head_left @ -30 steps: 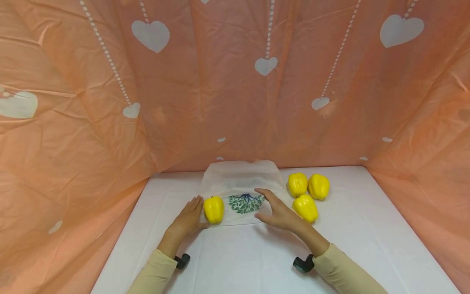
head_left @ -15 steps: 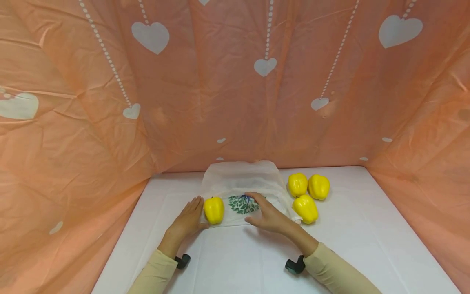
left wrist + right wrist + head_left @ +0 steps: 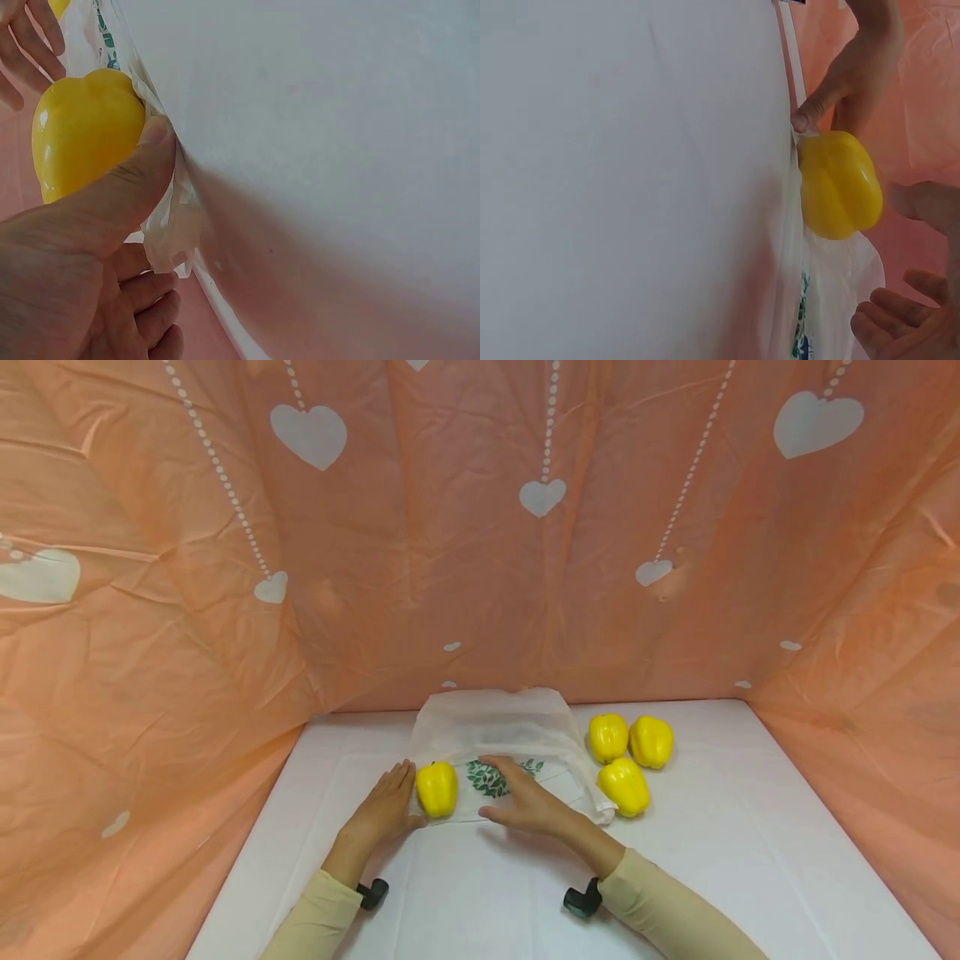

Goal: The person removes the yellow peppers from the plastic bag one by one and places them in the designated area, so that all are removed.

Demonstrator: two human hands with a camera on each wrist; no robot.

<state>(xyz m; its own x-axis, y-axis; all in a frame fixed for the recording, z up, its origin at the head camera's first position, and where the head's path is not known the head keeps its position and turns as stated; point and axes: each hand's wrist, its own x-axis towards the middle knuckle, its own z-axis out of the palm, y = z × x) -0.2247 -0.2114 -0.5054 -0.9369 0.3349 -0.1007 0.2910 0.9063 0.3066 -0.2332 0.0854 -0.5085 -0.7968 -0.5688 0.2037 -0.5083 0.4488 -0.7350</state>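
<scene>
A yellow bell pepper (image 3: pixel 437 789) sits on the left part of a thin whitish bag (image 3: pixel 487 718) with a green tree print, laid flat on the table. My left hand (image 3: pixel 386 806) rests beside this pepper, fingers extended along the bag's left edge. In the left wrist view its thumb (image 3: pixel 124 184) lies on the bag's near edge, right by the pepper. My right hand (image 3: pixel 528 802) hovers over the print, thumb and fingers spread and nothing between them. The right wrist view shows the right fingers (image 3: pixel 900 319) apart from the pepper.
Three more yellow bell peppers (image 3: pixel 624 787) lie grouped at the bag's right side. A white cloth covers the table (image 3: pixel 480 902). Peach curtains (image 3: pixel 480 568) with white hearts enclose the back and both sides. A dark device (image 3: pixel 582 900) is on the right wrist.
My right hand has moved left across the bag toward the single pepper, uncovering the bag's right corner. The left hand and all the peppers have stayed in place.
</scene>
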